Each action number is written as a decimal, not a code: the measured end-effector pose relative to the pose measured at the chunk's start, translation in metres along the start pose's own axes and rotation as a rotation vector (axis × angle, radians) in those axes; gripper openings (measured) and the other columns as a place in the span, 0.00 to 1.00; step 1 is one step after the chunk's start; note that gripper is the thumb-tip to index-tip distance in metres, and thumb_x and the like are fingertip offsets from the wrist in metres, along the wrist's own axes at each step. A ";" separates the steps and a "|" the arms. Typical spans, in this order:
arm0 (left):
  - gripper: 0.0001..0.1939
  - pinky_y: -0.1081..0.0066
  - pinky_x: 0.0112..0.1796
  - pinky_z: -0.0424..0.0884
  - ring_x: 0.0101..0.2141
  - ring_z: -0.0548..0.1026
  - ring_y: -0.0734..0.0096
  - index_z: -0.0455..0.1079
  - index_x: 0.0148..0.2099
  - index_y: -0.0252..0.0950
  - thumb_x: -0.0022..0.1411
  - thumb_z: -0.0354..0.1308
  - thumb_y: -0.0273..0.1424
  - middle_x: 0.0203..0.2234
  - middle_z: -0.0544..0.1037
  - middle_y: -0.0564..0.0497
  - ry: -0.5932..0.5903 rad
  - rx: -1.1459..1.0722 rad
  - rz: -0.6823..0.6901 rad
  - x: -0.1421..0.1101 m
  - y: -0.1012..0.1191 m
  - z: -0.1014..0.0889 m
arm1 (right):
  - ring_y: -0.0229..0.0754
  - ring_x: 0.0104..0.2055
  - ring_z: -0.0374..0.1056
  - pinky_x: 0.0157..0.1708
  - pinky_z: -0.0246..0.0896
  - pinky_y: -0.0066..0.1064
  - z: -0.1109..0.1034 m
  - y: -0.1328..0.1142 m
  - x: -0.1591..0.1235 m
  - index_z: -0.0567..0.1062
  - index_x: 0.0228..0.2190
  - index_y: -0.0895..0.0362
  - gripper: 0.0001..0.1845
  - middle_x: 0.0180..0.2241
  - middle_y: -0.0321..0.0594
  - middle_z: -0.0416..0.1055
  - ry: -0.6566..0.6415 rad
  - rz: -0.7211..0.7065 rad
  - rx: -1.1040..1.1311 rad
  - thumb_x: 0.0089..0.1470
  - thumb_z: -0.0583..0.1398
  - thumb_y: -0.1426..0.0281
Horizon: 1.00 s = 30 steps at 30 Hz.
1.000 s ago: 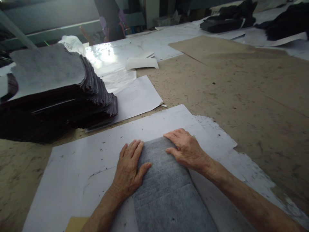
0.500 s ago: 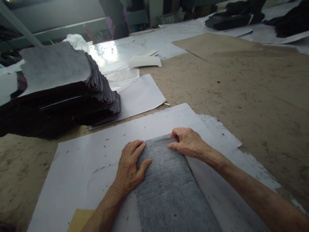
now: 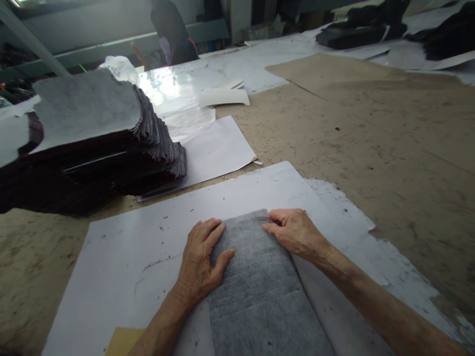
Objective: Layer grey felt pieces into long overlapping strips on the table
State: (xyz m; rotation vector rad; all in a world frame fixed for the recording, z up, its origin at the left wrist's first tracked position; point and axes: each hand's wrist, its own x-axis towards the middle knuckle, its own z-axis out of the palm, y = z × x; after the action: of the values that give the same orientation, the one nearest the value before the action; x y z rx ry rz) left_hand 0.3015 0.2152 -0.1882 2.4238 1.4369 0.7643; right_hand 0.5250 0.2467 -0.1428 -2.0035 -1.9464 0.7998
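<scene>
A long grey piece of felt-like fabric [image 3: 260, 277] lies on white paper, running toward the bottom edge of the view. It looks layered along its right side, though I cannot tell how many layers. My left hand [image 3: 202, 254] rests along its left edge, fingers stretched out and thumb on the top face. At the far right corner my right hand [image 3: 295, 227] pinches the fabric between thumb and curled fingers. What lies under those fingers is partly hidden.
A tall stack of dark, grey-topped fabric pieces [image 3: 92, 128] stands at the left. White paper sheets [image 3: 218, 148] lie beyond, and brown paper [image 3: 334, 71] farther back. Black bundles [image 3: 352, 32] sit at the far right. A person [image 3: 172, 34] is at the table's far side.
My right hand has shifted slightly right and nearer, onto the fabric's far corner. The ridge along the far edge now looks flatter. My left hand has hardly moved.
</scene>
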 end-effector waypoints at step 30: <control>0.30 0.60 0.41 0.66 0.41 0.69 0.58 0.56 0.52 0.34 0.46 0.58 0.34 0.47 0.65 0.44 -0.138 0.066 -1.035 0.009 0.058 -0.025 | 0.49 0.36 0.67 0.29 0.54 0.33 0.011 -0.022 -0.037 0.68 0.34 0.57 0.15 0.32 0.43 0.70 0.037 0.369 -0.144 0.44 0.59 0.63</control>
State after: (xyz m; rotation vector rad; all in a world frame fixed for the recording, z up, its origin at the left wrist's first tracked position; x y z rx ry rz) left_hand 0.3350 0.1928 -0.1391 1.3577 2.2888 0.2774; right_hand 0.5016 0.2103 -0.1325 -2.4890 -1.6779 0.7076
